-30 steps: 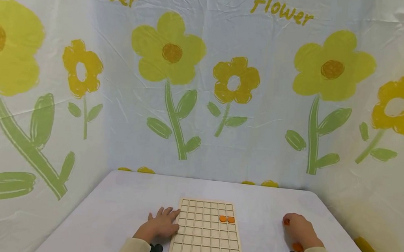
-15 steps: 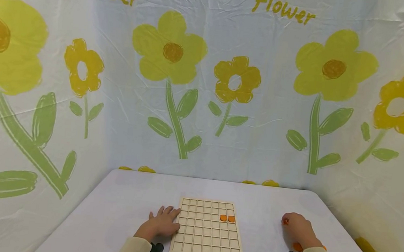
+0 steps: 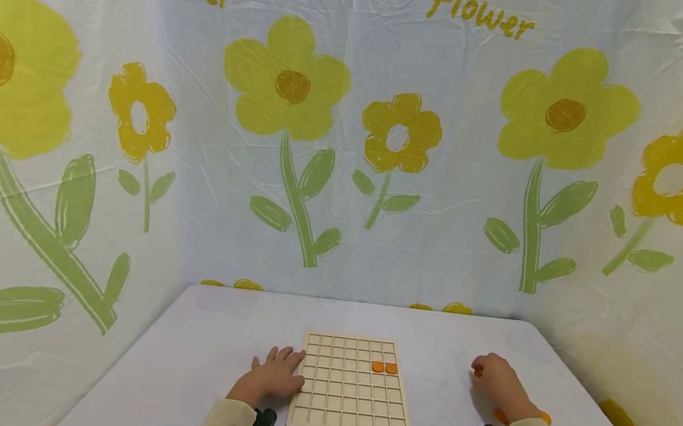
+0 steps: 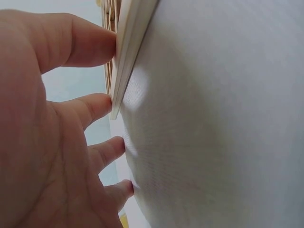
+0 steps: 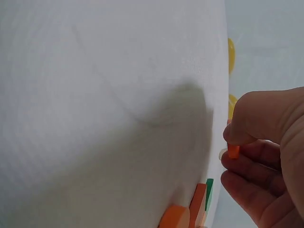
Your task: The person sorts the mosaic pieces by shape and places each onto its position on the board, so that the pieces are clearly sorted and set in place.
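Observation:
A pale wooden grid board (image 3: 351, 401) lies on the white table with two orange pieces (image 3: 377, 367) side by side in its cells, toward the upper right. My left hand (image 3: 273, 376) rests at the board's left edge. In the left wrist view its thumb and index fingertip touch the board's side (image 4: 126, 57), and the fingers are spread. To the right of the board, my right hand (image 3: 499, 384) pinches a small orange piece (image 5: 233, 151) between thumb and fingers. Most of that piece is hidden, so its full shape cannot be told.
Loose orange pieces (image 5: 175, 217) and a green piece (image 5: 209, 190) lie on the table below my right hand, partly hidden by the wrist in the head view. Flower-printed cloth (image 3: 386, 257) encloses the table at the back and sides.
My right hand, holding the orange piece, has shifted slightly left and away from the loose pieces, uncovering more of them. The left hand and the board stay in place.

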Tool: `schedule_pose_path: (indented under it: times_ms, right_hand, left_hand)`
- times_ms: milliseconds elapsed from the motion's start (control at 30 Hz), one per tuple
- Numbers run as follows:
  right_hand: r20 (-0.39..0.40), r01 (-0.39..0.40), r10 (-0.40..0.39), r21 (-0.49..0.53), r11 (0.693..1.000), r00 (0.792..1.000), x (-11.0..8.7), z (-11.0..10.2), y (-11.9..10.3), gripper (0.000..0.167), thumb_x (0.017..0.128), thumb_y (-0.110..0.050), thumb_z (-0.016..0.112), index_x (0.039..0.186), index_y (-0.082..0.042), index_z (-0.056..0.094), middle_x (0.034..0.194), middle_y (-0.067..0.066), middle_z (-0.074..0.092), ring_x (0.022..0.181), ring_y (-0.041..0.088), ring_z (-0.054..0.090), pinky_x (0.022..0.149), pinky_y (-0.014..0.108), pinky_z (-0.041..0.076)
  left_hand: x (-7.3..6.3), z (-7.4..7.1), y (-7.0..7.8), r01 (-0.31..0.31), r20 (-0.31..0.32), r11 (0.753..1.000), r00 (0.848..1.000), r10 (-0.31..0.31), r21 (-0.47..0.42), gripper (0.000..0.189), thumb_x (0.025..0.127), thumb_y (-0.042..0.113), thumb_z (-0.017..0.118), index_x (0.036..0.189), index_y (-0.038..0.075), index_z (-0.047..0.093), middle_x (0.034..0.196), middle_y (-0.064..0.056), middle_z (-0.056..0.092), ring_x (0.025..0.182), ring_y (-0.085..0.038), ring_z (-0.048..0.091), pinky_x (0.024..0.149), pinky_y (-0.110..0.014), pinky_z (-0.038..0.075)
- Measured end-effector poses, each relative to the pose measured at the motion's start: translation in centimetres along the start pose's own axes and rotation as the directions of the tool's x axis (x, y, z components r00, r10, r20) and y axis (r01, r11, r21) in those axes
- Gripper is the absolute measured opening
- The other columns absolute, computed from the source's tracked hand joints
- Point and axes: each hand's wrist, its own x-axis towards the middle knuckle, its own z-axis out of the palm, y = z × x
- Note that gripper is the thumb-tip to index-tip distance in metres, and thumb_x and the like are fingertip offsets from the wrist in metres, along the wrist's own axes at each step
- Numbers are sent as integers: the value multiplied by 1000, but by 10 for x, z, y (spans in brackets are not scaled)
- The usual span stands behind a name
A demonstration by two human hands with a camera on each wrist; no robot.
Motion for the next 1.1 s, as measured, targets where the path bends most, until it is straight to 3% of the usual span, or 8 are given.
schedule_pose_path:
  times_ms: [367, 600, 1100]
  right_hand:
    - [-45, 75, -76, -8, 997, 996, -4, 5, -15, 21, 86, -2, 65, 106, 3, 68, 97, 12, 61, 89, 25, 59, 87, 50, 52]
    - [-123, 187, -193, -58, 981, 973, -5, 12, -24, 18, 83, -4, 70, 100, -2, 70, 94, 10, 62, 88, 25, 60, 86, 50, 53]
    - [-93, 151, -152, -15, 988, 984, -8, 25, -64, 25, 81, -5, 73, 106, -6, 70, 99, 8, 64, 89, 23, 59, 87, 49, 55]
  left_hand:
    - [0, 0, -2, -15, 0, 1000, 1000, 15, 11, 62, 87, 39, 52, 145, 16, 45, 153, -14, 36, 144, -48, 22, 106, -79, 10]
    - [0, 0, -2, -14, -6, 1000, 1000, 14, 19, 63, 86, 38, 51, 145, 17, 45, 153, -15, 36, 144, -48, 22, 106, -79, 10]
    - [-3, -4, 1, -13, -3, 1000, 1000, 13, 10, 63, 84, 37, 54, 143, 15, 47, 152, -15, 37, 143, -49, 22, 105, -79, 10]
